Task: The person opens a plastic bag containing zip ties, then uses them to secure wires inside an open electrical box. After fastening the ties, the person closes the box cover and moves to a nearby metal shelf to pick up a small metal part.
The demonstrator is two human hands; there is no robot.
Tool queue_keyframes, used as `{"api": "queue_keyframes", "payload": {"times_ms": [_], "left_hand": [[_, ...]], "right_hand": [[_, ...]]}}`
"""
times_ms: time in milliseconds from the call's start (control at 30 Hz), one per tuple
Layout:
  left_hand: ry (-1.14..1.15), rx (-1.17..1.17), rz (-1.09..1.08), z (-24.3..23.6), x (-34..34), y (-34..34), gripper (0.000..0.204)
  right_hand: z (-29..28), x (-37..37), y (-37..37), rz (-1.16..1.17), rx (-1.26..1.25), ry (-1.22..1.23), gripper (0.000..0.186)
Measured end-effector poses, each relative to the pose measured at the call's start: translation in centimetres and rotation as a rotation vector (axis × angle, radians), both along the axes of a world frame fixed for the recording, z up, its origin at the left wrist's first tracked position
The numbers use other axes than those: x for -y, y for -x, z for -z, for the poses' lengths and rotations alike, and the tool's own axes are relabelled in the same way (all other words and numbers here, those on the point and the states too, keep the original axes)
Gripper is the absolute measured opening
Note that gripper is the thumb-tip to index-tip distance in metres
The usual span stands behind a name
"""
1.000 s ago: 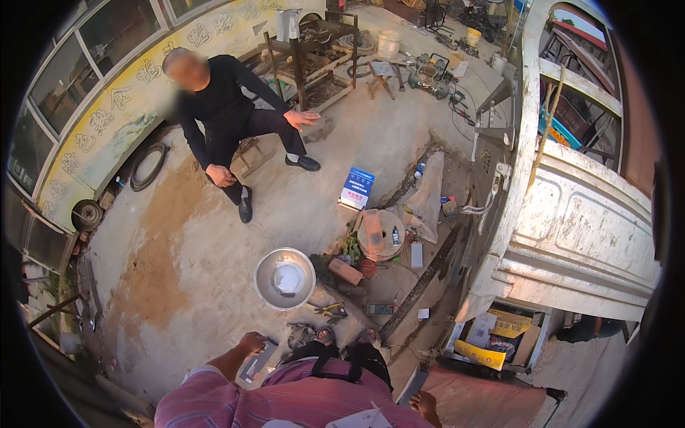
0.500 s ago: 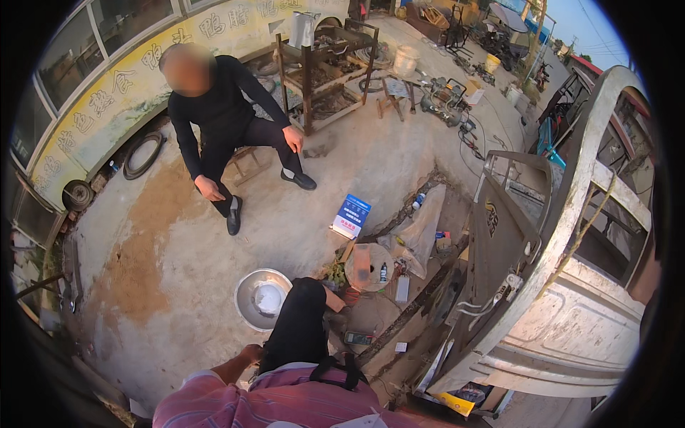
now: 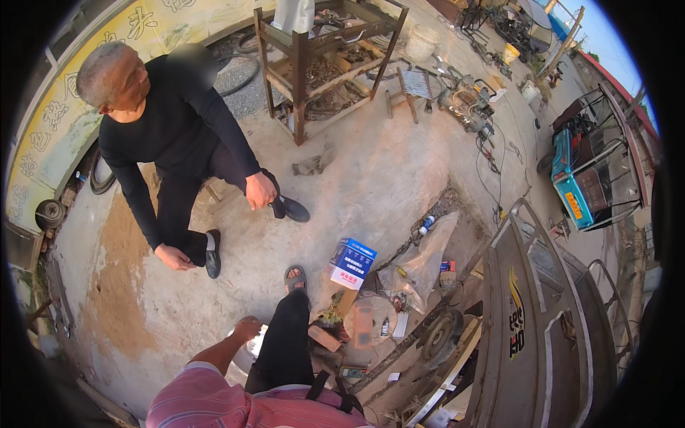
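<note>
My left hand (image 3: 248, 328), its arm in a pink striped sleeve, hangs in front of a silver metal basin (image 3: 257, 344) on the ground. The fingers look curled in; what they hold, if anything, is hidden. Most of the basin lies behind my hand, arm and dark trouser leg. I cannot tell whether the hand touches its rim. My right hand is out of view. Ahead of my sandalled foot stands a blue and white box (image 3: 351, 262). A brick (image 3: 325, 338) lies just right of my leg.
A person in black (image 3: 175, 135) sits ahead on the left, hands by the knees. Behind stands a rusty metal rack (image 3: 300, 93) with parts. On the right are a vehicle door panel (image 3: 521, 314), a tyre (image 3: 440, 335) and a plastic sheet (image 3: 428, 264). A teal three-wheeler (image 3: 578, 189) stands beyond.
The view has shifted, bringing the seated person closer and the three-wheeler into sight. My left hand has risen forward from beside my hip and now covers part of the basin. My sandalled foot shows now.
</note>
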State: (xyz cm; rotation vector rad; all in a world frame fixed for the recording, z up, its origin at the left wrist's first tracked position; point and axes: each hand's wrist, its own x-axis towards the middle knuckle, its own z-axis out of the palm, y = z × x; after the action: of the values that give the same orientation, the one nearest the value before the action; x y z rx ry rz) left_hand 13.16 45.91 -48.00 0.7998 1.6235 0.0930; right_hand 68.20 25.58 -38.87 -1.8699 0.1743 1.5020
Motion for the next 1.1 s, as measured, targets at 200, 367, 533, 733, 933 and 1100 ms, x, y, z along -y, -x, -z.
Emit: {"api": "queue_keyframes", "payload": {"times_ms": [200, 367, 533, 733, 933, 1100], "left_hand": [[0.107, 0.169, -0.310, -8.4, -15.3, 2.9, 0.013], [0.009, 0.051, 0.198, -9.0, -21.3, 5.4, 0.017], [0.215, 0.207, -0.183, -11.1, -30.0, 2.3, 0.024], [0.082, 0.027, -0.469, -15.8, -44.0, -7.3, 0.015], [0.072, -0.079, -0.539, -16.3, -57.6, -18.3, 0.033], [-0.245, -0.248, -0.140, -18.0, -75.5, -25.8, 0.032]], "right_hand": [[-5.5, -5.6, 2.1, -0.168, 0.108, -0.068, 0.012], [-12.5, -22.4, -2.0, 0.039, 0.133, -0.172, 0.014], [-20.8, -45.8, -5.3, 0.033, 0.390, -0.444, 0.019], [-16.2, -69.4, -9.0, -0.255, 0.284, -0.354, 0.026], [-0.7, -90.4, -13.7, -0.798, 0.266, -0.284, 0.029], [5.2, -95.3, -14.6, -1.296, 0.334, -0.352, 0.025]]}}
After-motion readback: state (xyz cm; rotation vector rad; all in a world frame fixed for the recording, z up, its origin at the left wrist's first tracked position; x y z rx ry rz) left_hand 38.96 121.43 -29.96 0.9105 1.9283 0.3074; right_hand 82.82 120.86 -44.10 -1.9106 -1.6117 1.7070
